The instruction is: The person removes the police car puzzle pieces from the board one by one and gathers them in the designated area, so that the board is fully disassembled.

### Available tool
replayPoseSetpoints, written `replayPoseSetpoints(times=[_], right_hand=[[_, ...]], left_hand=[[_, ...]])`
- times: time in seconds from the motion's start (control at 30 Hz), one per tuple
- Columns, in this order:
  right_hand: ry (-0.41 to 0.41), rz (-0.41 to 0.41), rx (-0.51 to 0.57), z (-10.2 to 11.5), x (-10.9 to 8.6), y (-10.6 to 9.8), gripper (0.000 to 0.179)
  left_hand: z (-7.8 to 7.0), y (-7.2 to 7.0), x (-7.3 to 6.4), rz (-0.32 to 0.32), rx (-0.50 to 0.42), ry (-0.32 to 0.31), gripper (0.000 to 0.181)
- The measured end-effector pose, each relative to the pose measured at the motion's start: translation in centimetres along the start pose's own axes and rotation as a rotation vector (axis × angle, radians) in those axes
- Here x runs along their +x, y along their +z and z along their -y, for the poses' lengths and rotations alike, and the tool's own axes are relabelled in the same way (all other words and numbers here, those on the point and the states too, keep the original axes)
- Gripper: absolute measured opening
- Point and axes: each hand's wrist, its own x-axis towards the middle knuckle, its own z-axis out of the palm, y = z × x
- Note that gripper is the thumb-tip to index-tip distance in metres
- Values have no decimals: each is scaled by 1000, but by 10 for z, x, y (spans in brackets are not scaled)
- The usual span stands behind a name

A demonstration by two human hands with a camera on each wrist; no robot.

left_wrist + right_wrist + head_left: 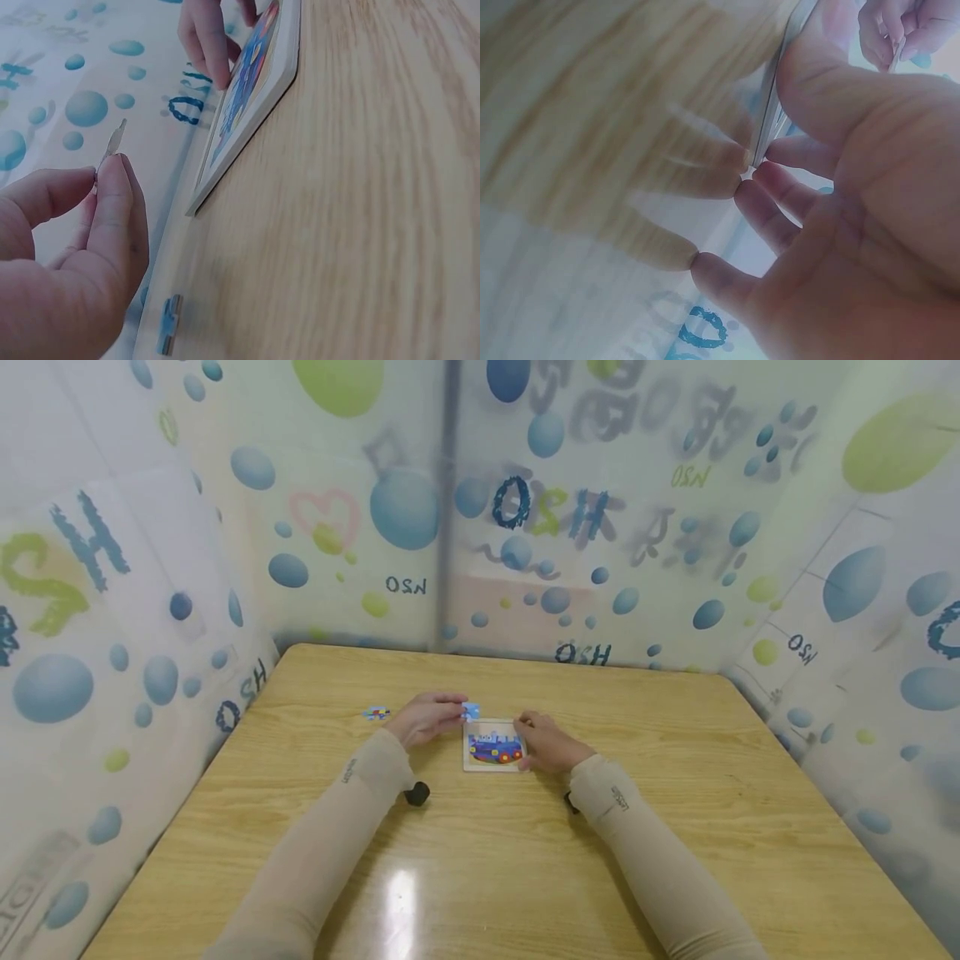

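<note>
Between the thumb and fingertips of my left hand (429,718) I pinch a small light-blue jigsaw piece (471,711), held above the far edge of a framed puzzle board (491,768). The left wrist view shows this piece (111,144) edge-on. A blue vehicle with red and yellow parts is pictured on the board, which lies flat on the table. My right hand (553,745) holds the board's right side, thumb at the near corner and fingers toward the far one. In the right wrist view, some fingertips (705,266) touch the table.
Left of my left hand lie loose jigsaw pieces (377,713), blue with red and yellow; one blue piece (169,324) shows in the left wrist view. The wooden table (675,860) meets curtains (337,568) printed with bubbles at its back and sides.
</note>
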Motion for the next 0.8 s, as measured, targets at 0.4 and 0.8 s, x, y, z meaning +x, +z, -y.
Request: replayPoseSetpoints(times=[0.4, 0.8], right_hand=[[44, 19, 15, 3, -1, -1, 78], [45, 17, 11, 4, -1, 0, 78]], left_hand=[[-1, -14, -3, -3, 13, 19, 45], [0, -22, -9, 11, -6, 56, 45]])
